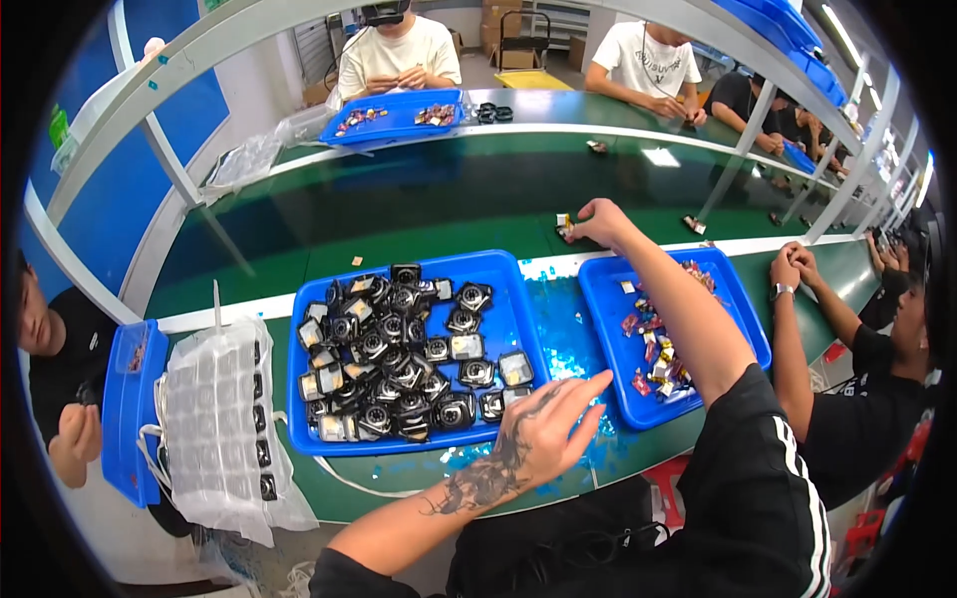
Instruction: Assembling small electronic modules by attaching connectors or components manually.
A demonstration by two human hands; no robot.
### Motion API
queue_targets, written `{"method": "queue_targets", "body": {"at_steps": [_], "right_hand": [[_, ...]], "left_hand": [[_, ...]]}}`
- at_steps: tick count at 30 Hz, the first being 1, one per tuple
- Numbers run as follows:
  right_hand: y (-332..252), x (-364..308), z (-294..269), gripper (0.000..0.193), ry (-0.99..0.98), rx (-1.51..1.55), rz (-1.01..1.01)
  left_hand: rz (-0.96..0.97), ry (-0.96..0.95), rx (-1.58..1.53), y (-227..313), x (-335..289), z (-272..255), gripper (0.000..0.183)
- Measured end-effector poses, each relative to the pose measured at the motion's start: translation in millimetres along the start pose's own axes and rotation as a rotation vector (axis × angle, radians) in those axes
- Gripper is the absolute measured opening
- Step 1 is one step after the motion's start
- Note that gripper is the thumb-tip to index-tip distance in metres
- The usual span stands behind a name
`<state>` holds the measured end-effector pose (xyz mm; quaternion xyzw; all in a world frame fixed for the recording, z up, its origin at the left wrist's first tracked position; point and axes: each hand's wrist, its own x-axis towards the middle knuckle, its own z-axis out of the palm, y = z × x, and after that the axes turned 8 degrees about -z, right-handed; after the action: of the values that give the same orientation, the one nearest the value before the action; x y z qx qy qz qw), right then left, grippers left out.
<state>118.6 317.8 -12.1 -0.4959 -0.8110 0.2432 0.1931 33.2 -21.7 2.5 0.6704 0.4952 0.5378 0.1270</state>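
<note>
My left hand, on a tattooed forearm, hovers over the near right corner of a blue tray; its fingers are stretched out and nothing is in them. Black smartwatch bodies are heaped in that tray, several with pale squares showing. My right arm reaches across a second blue tray of small colourful parts. Out on the dark green conveyor belt, my right hand pinches a small watch part with white and yellow on it. The fingertips partly cover that part.
Left of the trays lies a translucent plastic compartment sheet with black pieces along one side. Blue film scraps litter the bench between the trays. Co-workers sit across the belt and at both sides. A white metal frame borders the belt.
</note>
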Motion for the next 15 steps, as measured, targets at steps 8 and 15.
{"method": "queue_targets", "body": {"at_steps": [8, 15], "right_hand": [[-107.1, -104.5, 26.4, 0.023, -0.113, 0.162, -0.637], [-144.6, -159.4, 62.0, 0.021, -0.297, -0.104, -0.63]], "left_hand": [[0.079, 0.049, -0.029, 1.4, -2.0, 1.2, 0.041], [0.033, 0.49, 0.0, -8.5, -0.2, -7.5, 0.052]]}}
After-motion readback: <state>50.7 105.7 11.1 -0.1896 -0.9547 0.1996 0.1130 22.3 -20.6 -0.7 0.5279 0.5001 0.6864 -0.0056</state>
